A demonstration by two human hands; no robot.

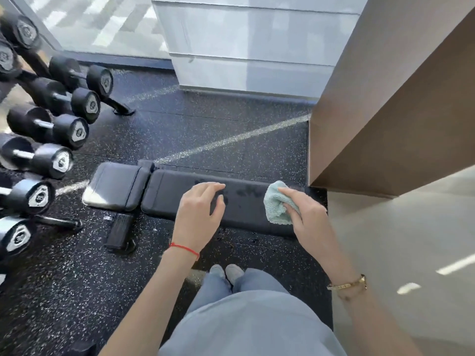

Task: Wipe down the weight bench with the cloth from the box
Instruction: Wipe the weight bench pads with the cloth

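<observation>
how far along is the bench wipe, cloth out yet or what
Done: the light green cloth is out and gripped in the right hand. In hand: it sits on the right end of the bench's long pad, while the left hand hovers open over the middle. Left: dark wet-looking patches remain on the pad, and the smaller seat pad has no cloth near it.

A gym: racked dumbbells (48,124), weight bench (205,199), speckled rubber floor (205,129).
</observation>
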